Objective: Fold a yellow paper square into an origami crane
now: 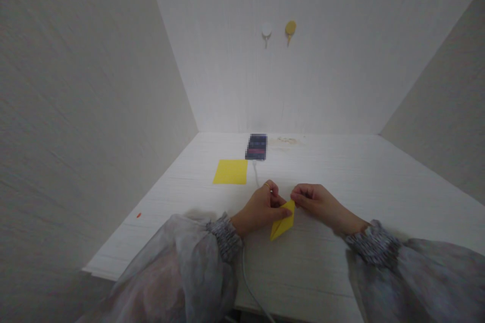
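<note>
A folded yellow paper piece [282, 223] lies on the white table [341, 171] between my hands. My left hand [261, 208], with a ring on one finger, rests on its left side with the fingers closed down on the fold. The fingertips of my right hand [316, 201] pinch the paper's upper tip. Both wrists show grey, gathered sleeves.
A flat yellow paper square [231, 171] lies further back on the left. Behind it a phone [256, 147] sits with a white cable [256, 174] running toward me. A small red speck [138, 215] is near the left edge. Two round hooks [278, 31] hang on the back wall.
</note>
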Available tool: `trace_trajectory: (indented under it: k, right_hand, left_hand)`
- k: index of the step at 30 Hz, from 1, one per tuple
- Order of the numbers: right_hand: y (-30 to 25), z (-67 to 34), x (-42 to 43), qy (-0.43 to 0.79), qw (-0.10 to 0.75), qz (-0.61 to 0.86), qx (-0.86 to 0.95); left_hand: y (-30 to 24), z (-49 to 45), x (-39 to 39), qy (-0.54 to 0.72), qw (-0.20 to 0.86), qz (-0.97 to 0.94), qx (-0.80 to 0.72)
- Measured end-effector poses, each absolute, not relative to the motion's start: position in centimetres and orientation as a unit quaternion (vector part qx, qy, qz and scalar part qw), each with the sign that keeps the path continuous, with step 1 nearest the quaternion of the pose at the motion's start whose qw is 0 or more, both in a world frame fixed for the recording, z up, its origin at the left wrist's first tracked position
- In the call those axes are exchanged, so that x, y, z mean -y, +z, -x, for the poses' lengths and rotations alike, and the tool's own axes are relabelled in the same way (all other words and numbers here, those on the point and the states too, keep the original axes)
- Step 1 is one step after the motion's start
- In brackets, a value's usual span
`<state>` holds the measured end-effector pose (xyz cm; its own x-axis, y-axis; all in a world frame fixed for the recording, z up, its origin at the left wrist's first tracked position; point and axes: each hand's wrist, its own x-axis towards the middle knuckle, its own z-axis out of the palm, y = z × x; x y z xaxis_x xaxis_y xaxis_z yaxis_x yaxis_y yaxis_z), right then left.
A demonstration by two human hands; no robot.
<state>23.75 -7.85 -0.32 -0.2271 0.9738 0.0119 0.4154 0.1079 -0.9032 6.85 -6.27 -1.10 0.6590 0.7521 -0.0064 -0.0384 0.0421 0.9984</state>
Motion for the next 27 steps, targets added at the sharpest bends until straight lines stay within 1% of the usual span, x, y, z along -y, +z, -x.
trace_trajectory:
  k: [5,8,10,14,22,27]
  right_hand:
    - [-0.4,-23.6,7.9,0.393,0.339,0.518,0.680]
    - [-0.1,-23.5,8.0,0.429,0.351,0.514,0.655]
    - [0.1,-23.3,8.1,0.455,0.341,0.505,0.650]
    - [0.1,-23.0,8.1,0.461,0.328,0.503,0.653]
    - [0.0,-23.0,8.3,0.444,0.360,0.546,0.613]
    - [-1.1,-23.5,8.0,0.448,0.419,0.551,0.566]
  left_hand:
    - [-1.2,-7.0,6.1,0.307,0.663,-0.615,-0.297]
    - [-1.5,-7.1,6.0,0.306,0.672,-0.605,-0.298]
    - [-1.5,-7.2,6.0,0.306,0.683,-0.598,-0.288]
    - [-1.4,-7.3,6.2,0.303,0.675,-0.607,-0.289]
    - [-1.6,-6.9,6.1,0.277,0.693,-0.599,-0.292]
    - [-1.6,-6.6,5.9,0.285,0.709,-0.575,-0.292]
